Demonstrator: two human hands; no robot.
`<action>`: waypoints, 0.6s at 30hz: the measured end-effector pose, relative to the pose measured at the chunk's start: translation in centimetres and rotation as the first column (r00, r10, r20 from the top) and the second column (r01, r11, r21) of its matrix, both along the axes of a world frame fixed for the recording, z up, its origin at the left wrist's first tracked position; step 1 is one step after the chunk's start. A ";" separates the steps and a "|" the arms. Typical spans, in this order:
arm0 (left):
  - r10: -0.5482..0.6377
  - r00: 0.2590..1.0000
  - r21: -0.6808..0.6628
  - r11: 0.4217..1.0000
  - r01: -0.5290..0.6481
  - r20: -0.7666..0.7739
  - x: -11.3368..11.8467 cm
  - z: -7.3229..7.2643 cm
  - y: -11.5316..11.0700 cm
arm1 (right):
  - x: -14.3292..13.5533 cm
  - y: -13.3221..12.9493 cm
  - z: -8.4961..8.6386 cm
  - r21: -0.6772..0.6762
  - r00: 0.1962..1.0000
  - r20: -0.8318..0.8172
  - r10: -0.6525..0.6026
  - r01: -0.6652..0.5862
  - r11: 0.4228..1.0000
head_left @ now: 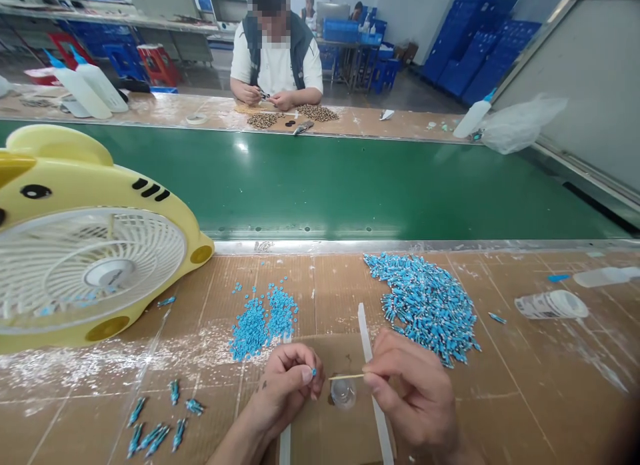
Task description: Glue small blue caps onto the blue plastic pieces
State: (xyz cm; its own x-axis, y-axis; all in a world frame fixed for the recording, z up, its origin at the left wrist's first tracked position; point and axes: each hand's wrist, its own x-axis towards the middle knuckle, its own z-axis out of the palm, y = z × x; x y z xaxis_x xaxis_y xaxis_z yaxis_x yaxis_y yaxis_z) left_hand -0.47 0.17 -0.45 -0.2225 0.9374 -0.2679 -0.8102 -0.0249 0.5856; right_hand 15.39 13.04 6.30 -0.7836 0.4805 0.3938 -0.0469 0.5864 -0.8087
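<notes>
Between thumb and fingers, my left hand (293, 381) pinches a small blue piece (313, 371). My right hand (413, 391) grips a thin wooden stick (346, 377), whose tip points left toward that piece without touching it. Under the stick lies a small clear cup (343, 393) on a cardboard sheet (330, 431) with white tape strips. Behind my left hand are loose blue rings (250, 328). A large heap of blue and white figures (430, 305) lies behind my right hand. Several assembled blue figures (155, 438) rest at the lower left.
A yellow fan (155, 251) stands at the left. Beyond the cardboard-covered table (335, 278) runs a green belt (320, 185). A person (277, 58) works across it beside brown bead piles (317, 113). A white tub (550, 305) and a bottle (605, 276) lie at the right.
</notes>
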 end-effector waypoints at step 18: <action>0.018 0.999 -0.063 0.998 -0.021 -0.044 -0.4 -0.1 -0.1 | 3.1 8.0 -0.9 0.299 0.848 0.443 -0.290 0.166 0.940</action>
